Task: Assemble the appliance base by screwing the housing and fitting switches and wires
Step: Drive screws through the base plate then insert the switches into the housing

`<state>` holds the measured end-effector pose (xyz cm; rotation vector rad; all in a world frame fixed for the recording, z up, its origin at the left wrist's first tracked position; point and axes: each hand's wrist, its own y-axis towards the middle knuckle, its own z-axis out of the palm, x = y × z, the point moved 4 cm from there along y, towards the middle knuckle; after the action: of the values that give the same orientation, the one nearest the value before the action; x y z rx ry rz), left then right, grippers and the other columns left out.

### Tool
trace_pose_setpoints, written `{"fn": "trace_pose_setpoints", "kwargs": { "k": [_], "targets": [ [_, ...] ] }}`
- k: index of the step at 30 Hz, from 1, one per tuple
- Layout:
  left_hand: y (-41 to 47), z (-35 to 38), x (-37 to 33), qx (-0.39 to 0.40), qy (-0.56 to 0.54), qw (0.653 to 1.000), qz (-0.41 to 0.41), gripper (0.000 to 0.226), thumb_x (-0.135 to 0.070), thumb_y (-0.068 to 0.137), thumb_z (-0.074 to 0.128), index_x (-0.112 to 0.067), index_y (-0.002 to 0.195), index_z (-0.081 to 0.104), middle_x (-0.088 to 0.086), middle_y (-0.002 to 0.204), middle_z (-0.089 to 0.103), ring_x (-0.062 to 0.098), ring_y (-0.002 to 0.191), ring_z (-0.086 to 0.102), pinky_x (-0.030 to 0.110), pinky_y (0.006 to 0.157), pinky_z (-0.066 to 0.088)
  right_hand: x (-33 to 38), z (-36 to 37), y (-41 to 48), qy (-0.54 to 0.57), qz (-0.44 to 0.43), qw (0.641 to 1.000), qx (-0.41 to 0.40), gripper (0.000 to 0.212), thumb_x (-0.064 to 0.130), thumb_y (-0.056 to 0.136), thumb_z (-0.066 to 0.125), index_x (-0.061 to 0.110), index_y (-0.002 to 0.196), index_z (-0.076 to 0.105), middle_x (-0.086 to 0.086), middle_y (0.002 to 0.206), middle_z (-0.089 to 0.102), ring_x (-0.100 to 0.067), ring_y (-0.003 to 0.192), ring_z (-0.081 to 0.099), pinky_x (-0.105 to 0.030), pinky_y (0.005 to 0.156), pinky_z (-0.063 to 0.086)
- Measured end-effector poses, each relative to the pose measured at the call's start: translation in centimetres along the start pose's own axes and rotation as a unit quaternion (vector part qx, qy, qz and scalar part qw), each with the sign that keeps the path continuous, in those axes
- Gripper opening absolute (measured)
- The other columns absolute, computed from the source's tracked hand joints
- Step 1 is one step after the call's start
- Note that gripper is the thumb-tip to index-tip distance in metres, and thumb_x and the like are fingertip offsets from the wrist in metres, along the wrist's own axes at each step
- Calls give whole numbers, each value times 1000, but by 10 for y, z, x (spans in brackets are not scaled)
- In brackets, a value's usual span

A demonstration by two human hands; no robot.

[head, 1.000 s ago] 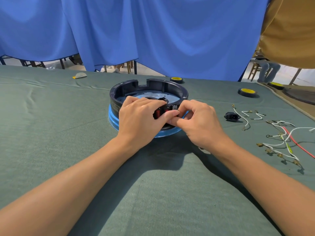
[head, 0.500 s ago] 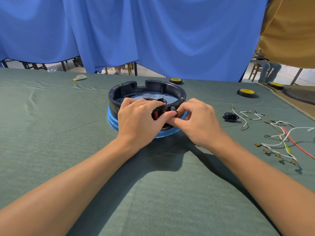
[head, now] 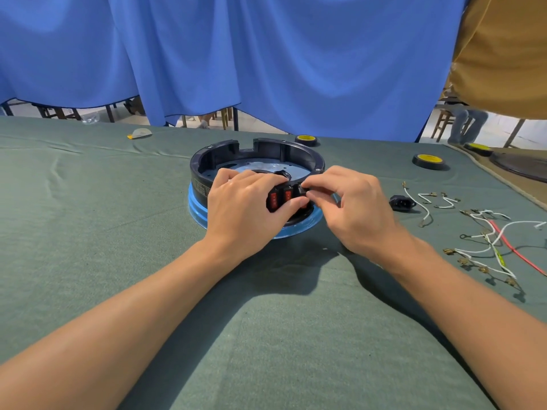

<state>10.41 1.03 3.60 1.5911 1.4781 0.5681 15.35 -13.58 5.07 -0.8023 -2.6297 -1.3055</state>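
- Squarely in the middle of the green cloth table (head: 88, 232) sits the round black housing (head: 257, 153). Its open side faces up, it rests on a blue ring (head: 196, 210), and a pale metal plate shows inside.
- The left hand (head: 242, 208) grips the housing's near wall, with the fingers curled over the rim and the thumb pressed against the outer face.
- Two red switches (head: 273, 199) sit side by side in that near wall, framed between the left thumb and fingers.
- The right hand (head: 355, 208) pinches a small black part (head: 302, 190) between thumb and forefinger at the rim, just right of the red switches. Fingers hide most of it, so what it is cannot be told.
- Well apart on the right lie a black socket (head: 402, 202), short white wires (head: 424, 207) just beside it, and farther right a wire bundle (head: 500, 241) of white leads and one red lead.
- One yellow-topped roll (head: 307, 139) lies behind the housing, and another roll (head: 429, 161) lies off to its right.
- A blue curtain (head: 266, 54) hangs behind the table.
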Motion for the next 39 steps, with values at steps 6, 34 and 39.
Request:
{"fn": "trace_pose_setpoints", "kwargs": {
  "k": [6, 34, 39],
  "targets": [
    [0, 1, 0, -2, 9, 1000, 12, 46, -58, 81, 64, -18, 100, 77, 0, 90, 77, 19, 84, 71, 37, 87, 42, -3, -1, 6, 11, -7, 1000, 14, 15, -2, 87, 62, 3, 94, 74, -8, 81, 68, -20, 71, 61, -41, 67, 54],
    [6, -4, 2, -14, -4, 1000, 7, 29, -43, 90, 61, -22, 88, 80, -2, 76, 76, 21, 72, 69, 32, 79, 40, -15, 16, 5, 49, 109, 993, 13, 29, 17, 94, 61, 19, 122, 68, 4, 89, 63, -11, 75, 59, -42, 79, 56],
    [6, -3, 0, -13, 3, 1000, 2, 27, -37, 90, 60, -21, 84, 80, -1, 68, 74, 25, 62, 66, 33, 75, 44, -19, 16, 10, 55, 103, 993, 9, 21, 14, 91, 65, 19, 110, 74, 28, 71, 54, 15, 65, 55, -10, 70, 45]
  ]
}}
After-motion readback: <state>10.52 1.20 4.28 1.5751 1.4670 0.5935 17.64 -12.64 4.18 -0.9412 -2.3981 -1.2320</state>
